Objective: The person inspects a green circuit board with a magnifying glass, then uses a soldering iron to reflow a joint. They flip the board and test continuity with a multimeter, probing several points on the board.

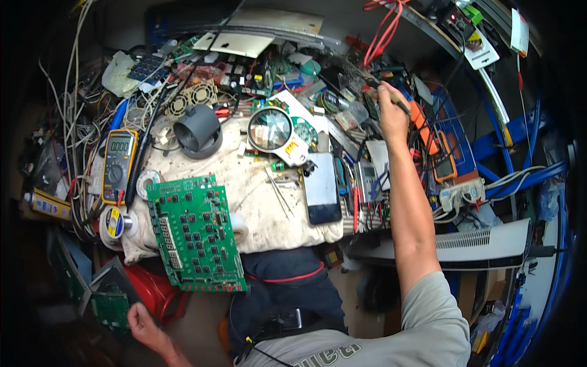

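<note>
My right hand (394,116) is stretched out to the far right of the bench, its fingers closed round a slim, pen-shaped tool (400,101) that looks like a soldering iron. The tool's front end points into the clutter at the back. Low on the left, my left hand (145,330) has its fingers curled together; what they pinch, if anything, does not show. Beside it is a smaller green circuit board (111,309). A large green circuit board (197,235) with buttons and digit displays lies tilted over the bench's front edge, touched by neither hand.
A stained cloth (263,217) covers the bench. On it are a magnifier (271,129), a phone (322,189), tweezers (281,196) and a grey round holder (199,133). At the left stand a yellow multimeter (118,165) and a solder spool (114,222). Boards and cables crowd the back.
</note>
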Demonstrator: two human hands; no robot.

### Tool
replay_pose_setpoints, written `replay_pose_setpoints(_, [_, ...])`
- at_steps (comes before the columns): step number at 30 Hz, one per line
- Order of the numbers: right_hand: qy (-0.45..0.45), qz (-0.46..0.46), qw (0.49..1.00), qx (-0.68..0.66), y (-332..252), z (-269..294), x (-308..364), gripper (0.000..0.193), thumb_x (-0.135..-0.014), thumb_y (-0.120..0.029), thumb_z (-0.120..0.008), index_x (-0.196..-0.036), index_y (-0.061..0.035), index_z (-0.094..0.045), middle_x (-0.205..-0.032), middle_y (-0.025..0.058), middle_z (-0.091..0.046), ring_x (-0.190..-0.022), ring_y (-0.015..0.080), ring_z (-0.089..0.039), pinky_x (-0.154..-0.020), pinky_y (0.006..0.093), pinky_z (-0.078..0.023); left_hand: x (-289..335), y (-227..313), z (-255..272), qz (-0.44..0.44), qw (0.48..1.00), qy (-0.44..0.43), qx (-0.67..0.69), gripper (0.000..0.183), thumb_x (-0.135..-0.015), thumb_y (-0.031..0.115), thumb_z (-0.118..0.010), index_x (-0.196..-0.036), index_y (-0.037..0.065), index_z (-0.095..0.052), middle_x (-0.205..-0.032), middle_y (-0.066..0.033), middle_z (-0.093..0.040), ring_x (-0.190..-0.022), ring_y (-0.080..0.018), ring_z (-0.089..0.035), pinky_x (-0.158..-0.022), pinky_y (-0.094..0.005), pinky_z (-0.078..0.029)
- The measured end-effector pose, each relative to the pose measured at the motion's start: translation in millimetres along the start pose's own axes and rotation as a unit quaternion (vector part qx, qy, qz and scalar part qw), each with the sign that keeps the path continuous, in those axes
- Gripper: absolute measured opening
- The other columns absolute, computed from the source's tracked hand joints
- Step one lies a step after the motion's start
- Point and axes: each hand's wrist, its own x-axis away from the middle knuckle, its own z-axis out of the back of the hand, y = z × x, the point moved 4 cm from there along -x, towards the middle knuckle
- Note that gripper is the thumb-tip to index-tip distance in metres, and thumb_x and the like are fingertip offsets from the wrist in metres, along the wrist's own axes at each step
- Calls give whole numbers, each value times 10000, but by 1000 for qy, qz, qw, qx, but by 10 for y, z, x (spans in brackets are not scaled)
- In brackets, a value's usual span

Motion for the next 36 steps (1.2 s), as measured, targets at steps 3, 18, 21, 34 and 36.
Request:
replay_pose_setpoints(3, [-4, -83, 988, -132, 353, -116, -385, 336, -1020, -302, -730, -1156, -2, -793, -951, 31, -779, -864, 109, -643, -796, 271, -497, 127, -382, 337, 63, 998, -6, -28, 201, -1095, 153, -684, -1154, -38, -711, -1065, -34, -677, -985, -89, -595, -887, -265, -503])
replay_pose_setpoints(18, [-79, -280, 949, -119, 1318, -647, -1009, 221, -1025, -318, -706, -1039, -103, -757, -881, -14, -777, -662, 50, -620, -537, 209, -428, 931, -1597, 529, 178, 964, -134, -145, 127, -1023, 125, -716, -1047, 3, -738, -909, -2, -678, -835, -92, -595, -773, -273, -491])
replay_pose_setpoints(21, [-140, -395, 838, -349, 1635, -724, -1159, 229, -1079, -272, -639, -1141, -63, -711, -1015, 54, -809, -763, 116, -756, -581, 222, -556, 881, -1320, 404, 21, 927, -170, -333, 217, -985, 123, -762, -1178, 23, -754, -1168, -168, -743, -1113, -353, -685, -1050, -435, -518])
replay_pose_setpoints(34, [-307, -237, 760, -522, 45, -409, 188, 393, -1126, -218, -595, -1385, 75, -632, -1151, 114, -775, -914, 131, -737, -758, 239, -619, 588, -102, -579, 156, 976, -144, 51, 318, -1107, 108, -626, -1390, -35, -658, -1255, -120, -724, -1156, -177, -691, -1022, -314, -539])
replay_pose_setpoints(36, [-331, -206, 821, -417, -351, -324, 895, 447, -1088, -274, -651, -1384, 62, -642, -1062, 83, -781, -842, 84, -713, -717, 218, -582, 584, 28, -738, 145, 971, -154, 108, 401, -1119, 106, -605, -1492, -36, -562, -1305, -127, -700, -1150, -181, -691, -1006, -319, -554])
